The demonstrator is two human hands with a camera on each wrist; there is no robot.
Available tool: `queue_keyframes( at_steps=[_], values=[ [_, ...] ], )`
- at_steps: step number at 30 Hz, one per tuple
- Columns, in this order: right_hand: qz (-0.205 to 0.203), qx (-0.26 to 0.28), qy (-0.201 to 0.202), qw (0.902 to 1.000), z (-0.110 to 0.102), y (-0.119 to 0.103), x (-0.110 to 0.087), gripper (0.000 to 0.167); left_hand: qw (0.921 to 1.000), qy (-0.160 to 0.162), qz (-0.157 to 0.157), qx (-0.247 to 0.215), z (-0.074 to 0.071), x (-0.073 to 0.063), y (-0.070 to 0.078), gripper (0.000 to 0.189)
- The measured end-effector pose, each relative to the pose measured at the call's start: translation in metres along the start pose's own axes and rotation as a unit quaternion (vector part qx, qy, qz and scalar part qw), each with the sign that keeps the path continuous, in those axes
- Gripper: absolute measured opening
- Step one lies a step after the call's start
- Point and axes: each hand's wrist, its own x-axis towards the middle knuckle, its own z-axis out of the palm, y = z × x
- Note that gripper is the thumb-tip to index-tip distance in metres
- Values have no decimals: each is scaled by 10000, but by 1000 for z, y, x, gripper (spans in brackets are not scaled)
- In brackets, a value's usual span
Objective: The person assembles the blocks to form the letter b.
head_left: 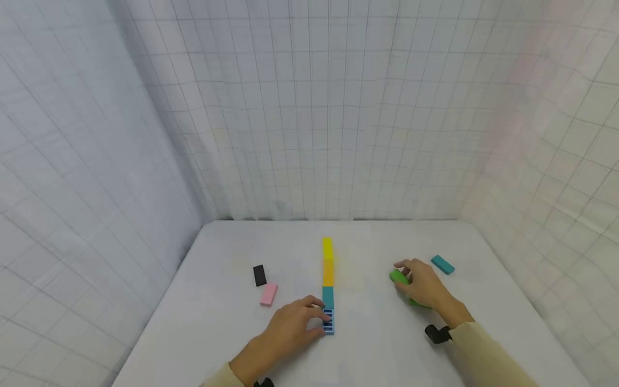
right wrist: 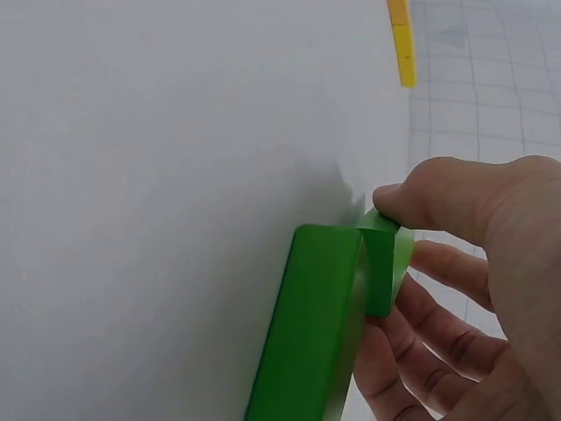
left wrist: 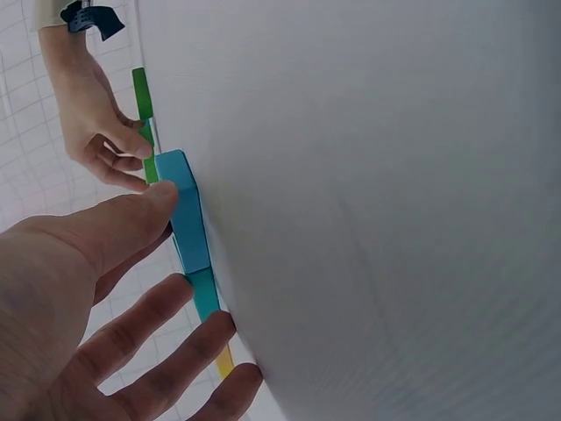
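My left hand point(head_left: 296, 324) rests against a blue slotted block point(head_left: 329, 329) at the near end of a straight row. In the left wrist view its thumb touches the side of that block point(left wrist: 188, 219), its other fingers stretched out along the row. Beyond it in line lie a teal block point(head_left: 328, 296), an orange block point(head_left: 328, 273) and a yellow block point(head_left: 327, 248). To the right, my right hand point(head_left: 422, 285) pinches a green block point(right wrist: 381, 263) between thumb and fingers. A second green block point(right wrist: 307, 324) lies close beside it, mostly hidden by the hand in the head view.
A black block point(head_left: 259, 275) and a pink block point(head_left: 268, 294) lie left of the row. Another teal block point(head_left: 442, 264) lies past my right hand. The white table point(head_left: 367, 355) is enclosed by grid-patterned cloth point(head_left: 309, 134) at the back and both sides.
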Motion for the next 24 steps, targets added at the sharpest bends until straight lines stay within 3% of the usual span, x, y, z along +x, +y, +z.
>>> queue_keyframes(
  at_steps=[4, 8, 14, 24],
  values=[
    [56, 10, -11, 10000, 2, -14, 16, 48, 10000, -77, 54, -1, -12, 2, -5, 26],
    [138, 45, -221, 9997, 12, -17, 16, 46, 9997, -221, 0, -39, -9, -1, -3, 26],
    [-18, 121, -221, 9997, 23, -27, 20, 45, 9997, -210, -85, -69, -4, -3, -3, 26],
    [-218, 122, -398, 9989, 37, -55, 38, 44, 9995, -264, -172, -6, -5, -1, -1, 25]
  ],
)
